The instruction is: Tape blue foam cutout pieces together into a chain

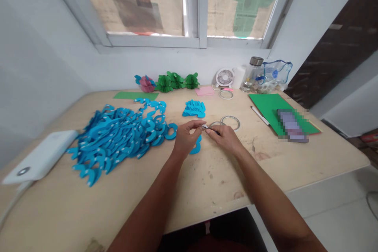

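Observation:
My left hand [186, 138] is closed in a pinch at the light tip of a small dark-handled tool [217, 132]; what its fingers hold there is too small to make out. The tool, whose exact kind does not show, is gripped in my right hand [226, 138]. Both hands meet above the middle of the table. Under the left fingers lies a curved blue paper piece [196, 145], partly covered. Just beyond stands a small stack of blue paper pieces [194, 108]. Two thin rolls of tape [230, 123] lie behind my right hand, one partly hidden by it.
A large heap of blue paper pieces [124, 134] with white tabs covers the left. A white power bank [44, 155] lies at the left edge. Paper turtles [176, 80], a fan [225, 77] and a bottle [253, 73] line the wall. A phone [292, 125] rests on green sheets [265, 106].

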The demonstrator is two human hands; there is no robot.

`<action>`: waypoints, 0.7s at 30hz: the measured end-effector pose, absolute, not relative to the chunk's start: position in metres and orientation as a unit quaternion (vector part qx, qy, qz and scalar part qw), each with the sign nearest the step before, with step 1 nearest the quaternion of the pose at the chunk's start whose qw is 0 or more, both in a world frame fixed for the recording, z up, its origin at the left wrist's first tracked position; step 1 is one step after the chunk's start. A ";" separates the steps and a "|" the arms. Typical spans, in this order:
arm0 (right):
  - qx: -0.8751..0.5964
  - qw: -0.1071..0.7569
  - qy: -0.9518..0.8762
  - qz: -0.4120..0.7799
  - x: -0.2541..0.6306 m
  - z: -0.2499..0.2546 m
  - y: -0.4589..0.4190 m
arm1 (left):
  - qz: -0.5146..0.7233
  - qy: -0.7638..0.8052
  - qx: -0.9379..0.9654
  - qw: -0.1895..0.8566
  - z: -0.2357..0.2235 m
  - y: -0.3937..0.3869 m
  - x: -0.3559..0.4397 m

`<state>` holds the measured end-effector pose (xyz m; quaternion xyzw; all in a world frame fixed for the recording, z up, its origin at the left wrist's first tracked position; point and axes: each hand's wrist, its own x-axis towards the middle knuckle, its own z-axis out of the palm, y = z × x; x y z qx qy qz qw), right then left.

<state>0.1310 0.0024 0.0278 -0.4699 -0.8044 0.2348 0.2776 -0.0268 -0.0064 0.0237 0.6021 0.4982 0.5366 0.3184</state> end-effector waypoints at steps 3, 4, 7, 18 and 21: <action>-0.471 0.277 -0.805 0.232 0.131 0.027 0.003 | 0.536 0.501 0.600 0.319 0.024 -0.006 -0.026; -0.470 0.277 -0.805 0.231 0.131 0.027 0.003 | 0.537 0.502 0.598 0.319 0.024 -0.006 -0.026; -0.471 0.276 -0.806 0.229 0.131 0.027 0.003 | 0.534 0.507 0.595 0.321 0.024 -0.006 -0.026; -0.484 0.270 -0.803 0.220 0.131 0.027 0.002 | 0.525 0.505 0.608 0.316 0.023 -0.006 -0.027; -0.490 0.267 -0.802 0.212 0.131 0.028 0.002 | 0.526 0.501 0.611 0.315 0.024 -0.006 -0.027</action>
